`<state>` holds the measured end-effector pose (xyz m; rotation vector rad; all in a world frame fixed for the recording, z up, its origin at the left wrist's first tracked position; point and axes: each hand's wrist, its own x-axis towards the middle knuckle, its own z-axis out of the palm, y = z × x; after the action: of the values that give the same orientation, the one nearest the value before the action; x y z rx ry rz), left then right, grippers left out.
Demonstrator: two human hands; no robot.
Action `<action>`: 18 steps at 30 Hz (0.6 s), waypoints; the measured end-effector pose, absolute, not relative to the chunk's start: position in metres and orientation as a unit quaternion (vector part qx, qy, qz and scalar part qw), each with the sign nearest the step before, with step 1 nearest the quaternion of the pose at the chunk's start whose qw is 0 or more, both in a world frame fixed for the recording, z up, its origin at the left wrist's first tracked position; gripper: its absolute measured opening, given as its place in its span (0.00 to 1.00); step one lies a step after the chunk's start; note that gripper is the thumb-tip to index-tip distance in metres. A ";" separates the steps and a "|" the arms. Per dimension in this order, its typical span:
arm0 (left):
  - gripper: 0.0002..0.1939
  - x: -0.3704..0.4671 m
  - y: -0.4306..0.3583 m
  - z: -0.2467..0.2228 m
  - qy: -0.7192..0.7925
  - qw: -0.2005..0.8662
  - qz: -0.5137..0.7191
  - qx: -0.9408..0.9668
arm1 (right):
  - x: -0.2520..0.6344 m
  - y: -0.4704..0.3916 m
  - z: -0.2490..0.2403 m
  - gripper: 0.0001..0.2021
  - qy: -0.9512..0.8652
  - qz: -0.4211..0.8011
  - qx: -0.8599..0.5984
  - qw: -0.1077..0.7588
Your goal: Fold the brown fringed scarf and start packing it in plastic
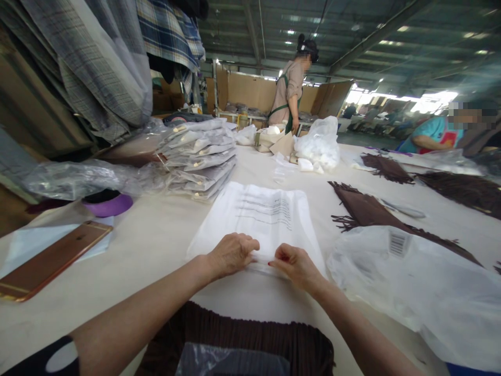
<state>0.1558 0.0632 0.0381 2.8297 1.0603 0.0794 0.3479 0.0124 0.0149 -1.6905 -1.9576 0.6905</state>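
A white plastic bag (270,206) with lines of printed text lies flat on the table in front of me. My left hand (234,254) has its fingers curled closed at the bag's near edge. Just to the right, my right hand (296,265) pinches the same edge between thumb and fingers, a small gap separating the two hands. Close to my body, below the hands, is a dark brown fringed cloth (250,330), and a piece of clear plastic (233,360) lies over part of it.
Packed clear bags (205,156) form a stack at back left. A phone (58,258) and purple ring (111,204) lie left. Rightward are a brown fringed scarf (371,211) and large plastic bag (426,292). One person (287,91) stands beyond; another (430,130) is far right.
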 end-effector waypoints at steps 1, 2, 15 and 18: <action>0.04 0.158 0.063 0.038 0.342 0.062 0.025 0.937 | 0.349 0.011 0.017 0.09 -0.719 0.259 -0.605 0.223; 0.06 0.160 0.063 0.039 0.338 0.063 0.023 0.939 | 0.350 0.010 0.019 0.10 -0.727 0.264 -0.596 0.215; 0.09 0.172 0.058 0.049 0.377 0.069 0.001 0.924 | 0.345 -0.003 0.024 0.08 -0.781 0.143 -0.601 0.091; 0.09 0.174 0.058 0.052 0.384 0.067 -0.007 0.921 | 0.341 -0.008 0.025 0.10 -0.776 0.105 -0.617 0.073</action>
<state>0.1736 0.0579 0.0517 2.7745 1.1584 -0.0217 0.3410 -0.0077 0.0247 -1.8530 -2.3320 0.3162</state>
